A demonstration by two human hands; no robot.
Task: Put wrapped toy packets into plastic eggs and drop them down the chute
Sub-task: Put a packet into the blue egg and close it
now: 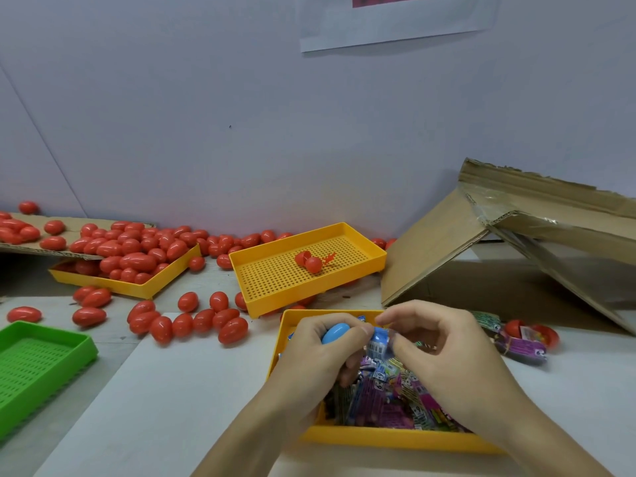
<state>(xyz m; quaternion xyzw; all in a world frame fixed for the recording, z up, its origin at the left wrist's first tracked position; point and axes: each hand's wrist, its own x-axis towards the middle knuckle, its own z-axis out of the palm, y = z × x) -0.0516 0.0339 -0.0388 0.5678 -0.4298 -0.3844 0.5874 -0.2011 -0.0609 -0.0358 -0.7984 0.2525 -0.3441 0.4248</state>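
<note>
My left hand [318,352] grips a light blue plastic egg [335,332] over the near yellow tray [378,438]. My right hand [437,342] pinches a blue and white wrapped toy packet [378,342] right beside the egg. Several more wrapped packets [389,394] fill that tray under both hands. A cardboard chute [509,249] slopes down at the right, against the wall.
Several red eggs [192,325] lie loose on the table and heaped in a yellow tray [137,289] at the left. A perforated yellow tray [303,270] holds an opened red egg [308,261]. A green tray [38,366] sits front left. Packets and a red egg [526,339] lie right.
</note>
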